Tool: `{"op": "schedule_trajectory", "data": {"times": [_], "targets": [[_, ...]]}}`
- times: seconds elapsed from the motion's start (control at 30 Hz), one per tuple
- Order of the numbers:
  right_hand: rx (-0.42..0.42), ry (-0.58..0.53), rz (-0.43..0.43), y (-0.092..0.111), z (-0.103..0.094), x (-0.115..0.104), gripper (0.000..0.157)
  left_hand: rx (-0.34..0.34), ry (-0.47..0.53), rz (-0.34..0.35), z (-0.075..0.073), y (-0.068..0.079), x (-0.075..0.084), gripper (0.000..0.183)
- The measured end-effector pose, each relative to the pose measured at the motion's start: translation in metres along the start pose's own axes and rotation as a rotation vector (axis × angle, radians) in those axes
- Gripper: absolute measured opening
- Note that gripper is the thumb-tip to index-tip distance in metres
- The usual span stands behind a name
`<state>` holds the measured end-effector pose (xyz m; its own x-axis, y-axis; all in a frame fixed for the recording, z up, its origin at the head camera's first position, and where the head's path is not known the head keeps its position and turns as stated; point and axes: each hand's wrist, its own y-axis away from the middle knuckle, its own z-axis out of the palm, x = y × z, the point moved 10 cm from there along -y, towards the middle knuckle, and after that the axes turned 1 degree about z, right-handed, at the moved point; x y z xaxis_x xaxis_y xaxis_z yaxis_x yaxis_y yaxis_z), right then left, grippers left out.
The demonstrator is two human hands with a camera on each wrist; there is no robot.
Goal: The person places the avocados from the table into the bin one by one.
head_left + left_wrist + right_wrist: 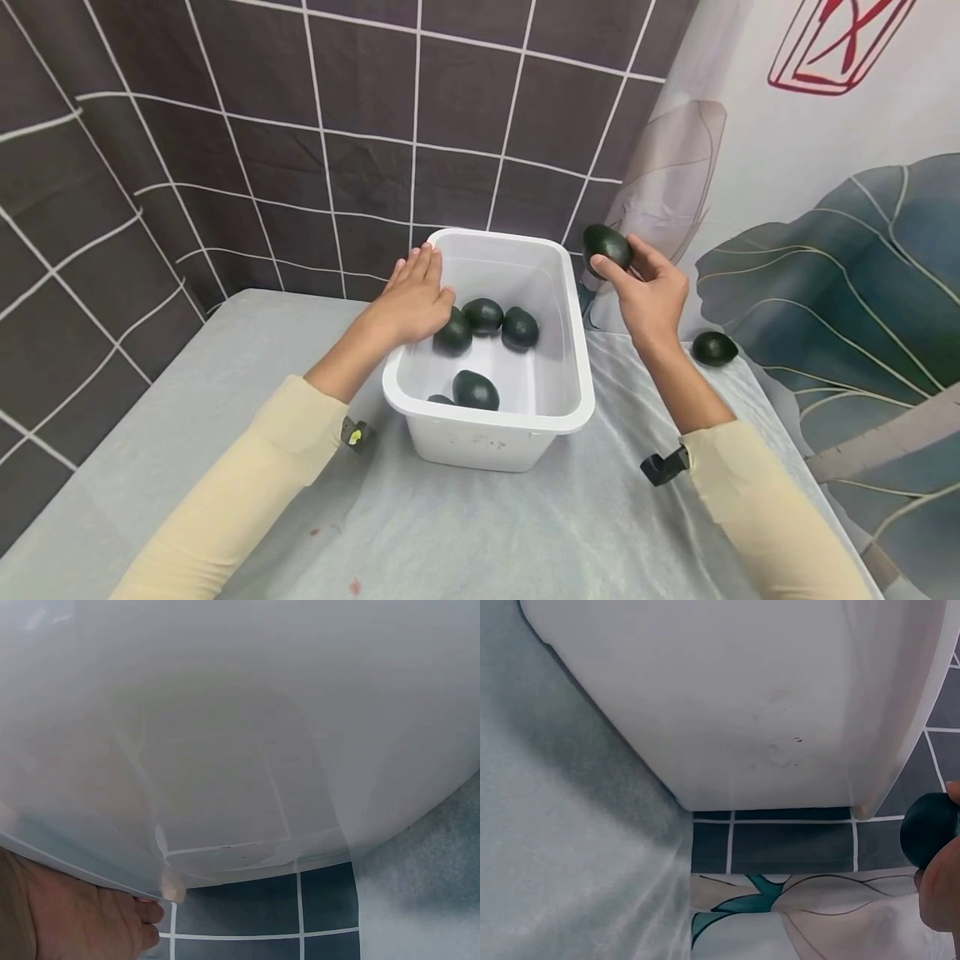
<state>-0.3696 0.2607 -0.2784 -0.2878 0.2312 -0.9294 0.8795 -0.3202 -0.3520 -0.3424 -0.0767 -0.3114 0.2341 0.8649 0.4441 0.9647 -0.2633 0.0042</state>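
A white plastic tub (487, 429) stands on the table with several dark green avocados (476, 390) lying in it. Across the tub's left rim rests my left hand (414, 293), its fingers straight and the thumb over the inside. In the left wrist view, that hand (90, 919) shows beside the tub's outer wall. To the right of the tub and above its rim, my right hand (651, 287) holds an avocado (606, 248) between thumb and fingers. The same avocado (928, 829) appears at the right edge of the right wrist view.
Another avocado (714, 348) lies on the table near its right edge, beyond my right forearm. A dark tiled-pattern wall (360, 167) rises close behind the tub. On the right hangs a curtain with large printed leaves (847, 275). Grey cloth (300, 483) covers the table.
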Motion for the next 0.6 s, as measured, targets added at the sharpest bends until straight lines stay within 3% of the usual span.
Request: {"op": "schedule_trajectory", "data": {"times": [0.6], "targets": [[-0.05,-0.029,-0.03,0.002,0.016,-0.018,0.068,0.0,-0.007,0.006,0.001,-0.001,0.0,0.079]]}}
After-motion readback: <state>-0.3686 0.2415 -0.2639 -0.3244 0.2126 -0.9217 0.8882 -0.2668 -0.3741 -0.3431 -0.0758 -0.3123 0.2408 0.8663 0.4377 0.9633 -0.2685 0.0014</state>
